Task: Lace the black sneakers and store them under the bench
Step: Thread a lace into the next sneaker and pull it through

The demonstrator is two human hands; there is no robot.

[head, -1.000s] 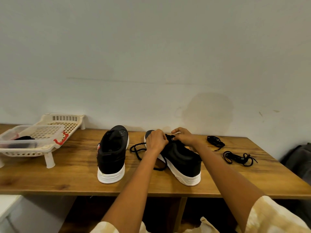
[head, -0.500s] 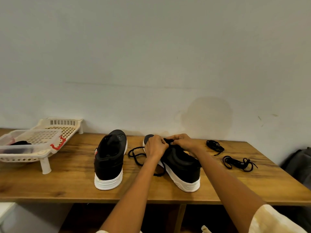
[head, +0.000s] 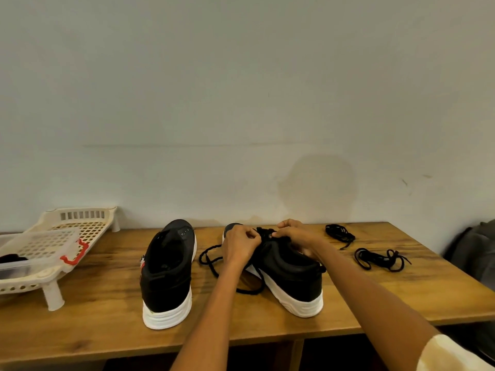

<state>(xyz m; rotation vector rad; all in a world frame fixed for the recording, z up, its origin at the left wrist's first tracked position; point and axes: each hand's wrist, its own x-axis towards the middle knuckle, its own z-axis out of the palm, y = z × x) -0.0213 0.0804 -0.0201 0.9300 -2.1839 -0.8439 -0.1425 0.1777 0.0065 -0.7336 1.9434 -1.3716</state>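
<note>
- Both sneakers stand on the bench [head: 80,330], heels toward the front edge. The right sneaker [head: 289,274] sits at the middle and is angled; the left sneaker [head: 168,271] stands just beside it, apparently unlaced.
- The left hand [head: 239,246] and right hand [head: 293,232] meet over the right sneaker's eyelets, fingers curled, each pinching the black lace [head: 214,259].
- The slack of that lace loops over the bench between the two shoes.
- To thread well, I'd keep the lace tip pinched close to its end and draw both sides evenly.
- Two spare laces [head: 380,259] lie near the back right corner.
- A white rack [head: 53,269] stands at the left edge.
</note>
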